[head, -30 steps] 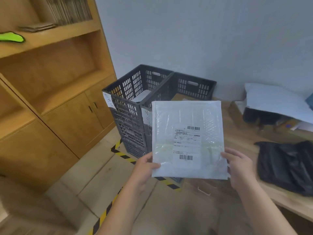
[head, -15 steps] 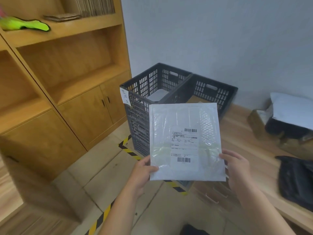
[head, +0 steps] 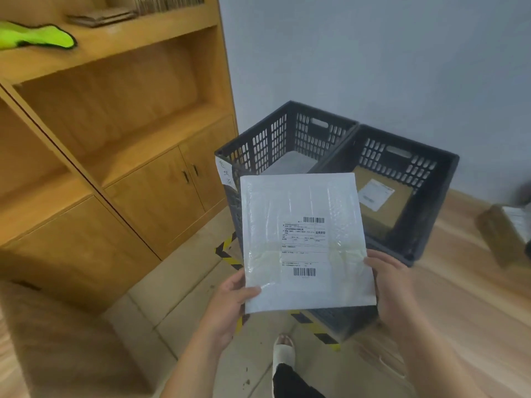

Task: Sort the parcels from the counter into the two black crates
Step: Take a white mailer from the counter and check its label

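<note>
Partly hidden behind the white bubble mailer (head: 304, 242), the left black crate (head: 258, 142) and right black crate (head: 431, 173) stand just beyond it, the right one holding a labelled brown parcel (head: 382, 202). The mailer's label print is unreadable. The left hand (head: 230, 300) and right hand (head: 393, 285) pinch its lower edges, thumbs in front, fingers hidden behind.

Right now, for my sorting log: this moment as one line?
left hand: grips white mailer | right hand: grips white mailer | label: faces camera | left crate: grey parcel | right crate: brown box
</note>
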